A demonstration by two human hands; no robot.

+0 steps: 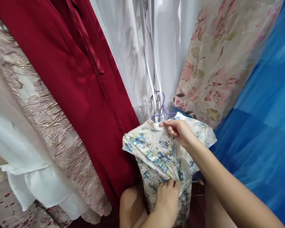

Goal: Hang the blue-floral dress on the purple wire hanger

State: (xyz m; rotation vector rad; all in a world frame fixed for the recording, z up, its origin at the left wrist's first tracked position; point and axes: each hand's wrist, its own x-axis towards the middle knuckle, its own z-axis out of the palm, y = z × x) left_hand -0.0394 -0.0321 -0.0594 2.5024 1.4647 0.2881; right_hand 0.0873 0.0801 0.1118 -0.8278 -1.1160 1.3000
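A white short-sleeved dress with blue and green flowers (pixel 154 155) hangs on a thin purple hanger (pixel 164 106). My right hand (pixel 181 130) reaches in from the right and pinches the neckline at its front edge, index finger pointing left. Lower down, my left hand (pixel 167 196) is closed on the front of the dress near its waist, with the fingertips pressed into folds of cloth. The cloth is drawn into creases between the two hands. The lower part of the dress is partly hidden behind my left hand and wrist.
Long garments surround the dress: a dark red one (pixel 85 104), a textured pink one (pixel 52 110), a white one (pixel 118 41) with hanging straps, a beige floral one (pixel 204 69) and a blue one (pixel 258 126). My bare knee (pixel 130 202) is below.
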